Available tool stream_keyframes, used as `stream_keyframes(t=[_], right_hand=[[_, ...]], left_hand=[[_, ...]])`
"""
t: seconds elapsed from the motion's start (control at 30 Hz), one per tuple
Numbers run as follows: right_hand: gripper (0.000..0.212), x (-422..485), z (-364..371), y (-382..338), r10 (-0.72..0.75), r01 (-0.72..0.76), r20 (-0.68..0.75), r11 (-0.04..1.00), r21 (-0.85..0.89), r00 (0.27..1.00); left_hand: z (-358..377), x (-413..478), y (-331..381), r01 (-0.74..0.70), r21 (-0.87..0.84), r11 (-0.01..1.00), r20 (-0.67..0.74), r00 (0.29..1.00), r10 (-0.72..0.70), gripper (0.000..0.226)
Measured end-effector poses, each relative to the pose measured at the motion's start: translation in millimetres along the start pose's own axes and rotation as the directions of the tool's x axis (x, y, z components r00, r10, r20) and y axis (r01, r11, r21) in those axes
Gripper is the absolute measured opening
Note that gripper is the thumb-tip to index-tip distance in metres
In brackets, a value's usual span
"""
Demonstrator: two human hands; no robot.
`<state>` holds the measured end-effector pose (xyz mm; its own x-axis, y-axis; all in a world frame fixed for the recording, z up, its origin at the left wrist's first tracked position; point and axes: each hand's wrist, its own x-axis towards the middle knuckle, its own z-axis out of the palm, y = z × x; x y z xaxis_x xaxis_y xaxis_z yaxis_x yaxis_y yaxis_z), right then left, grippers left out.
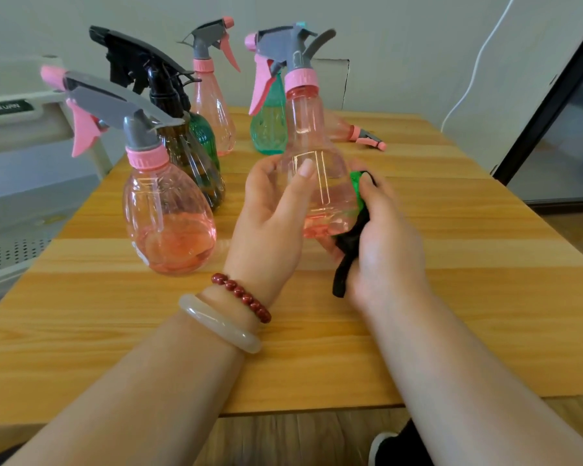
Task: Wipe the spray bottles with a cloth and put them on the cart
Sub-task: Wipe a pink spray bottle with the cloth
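My left hand [271, 210] grips a clear pink spray bottle [312, 142] with a grey head and pink trigger, held upright above the wooden table [451, 297]. My right hand [384, 243] holds a green and black cloth [354, 230] against the bottle's lower right side. Several more spray bottles stand on the table: a pink one [169, 216] at the near left, a dark brown one [189, 156], a green one [204, 134], a pink one [212, 105] further back and a teal one [270, 126]. Another pink bottle [357, 131] lies on its side at the back.
A white cart [17, 112] stands to the left of the table, its perforated lower shelf visible. A white cable hangs on the wall at the right beside a dark glass door frame [552, 95]. A shoe shows below the table's front edge.
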<state>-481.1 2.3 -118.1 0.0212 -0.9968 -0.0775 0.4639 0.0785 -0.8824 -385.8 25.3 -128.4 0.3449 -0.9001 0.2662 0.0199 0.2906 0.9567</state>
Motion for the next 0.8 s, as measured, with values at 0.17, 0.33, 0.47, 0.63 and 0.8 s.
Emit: stream_keyframes(t=[0.17,0.33,0.47,0.63,0.8], right_hand=[[0.024,-2.1,-4.4,2.0,-0.475,0.474,0.094,0.799,-0.370,0.875],[0.030,-6.9,-5.0,14.1,-0.737,0.854,0.511,0.172,-0.490,0.442],[0.030,-2.4,-3.2,11.4,-0.757,0.786,0.319,0.389,-0.480,0.570],[0.029,3.9,-5.5,11.1,-0.347,0.345,0.051,0.889,-0.302,0.937],[0.030,-7.3,-3.1,14.4,-0.738,0.893,0.558,0.135,-0.429,0.380]], left_hand=[[-4.7,4.0,-4.5,-0.003,0.078,0.997,-0.034,0.999,0.006,0.052],[-1.8,4.9,-3.8,0.045,-0.191,0.981,0.075,0.997,-0.031,0.081],[-4.1,3.7,-1.9,0.092,-0.237,0.967,0.104,0.992,-0.069,0.069],[-1.7,5.6,-4.1,0.114,-0.259,0.959,0.115,0.990,-0.086,0.070],[-3.5,4.8,-4.7,0.044,-0.181,0.983,0.068,0.997,-0.032,0.054]])
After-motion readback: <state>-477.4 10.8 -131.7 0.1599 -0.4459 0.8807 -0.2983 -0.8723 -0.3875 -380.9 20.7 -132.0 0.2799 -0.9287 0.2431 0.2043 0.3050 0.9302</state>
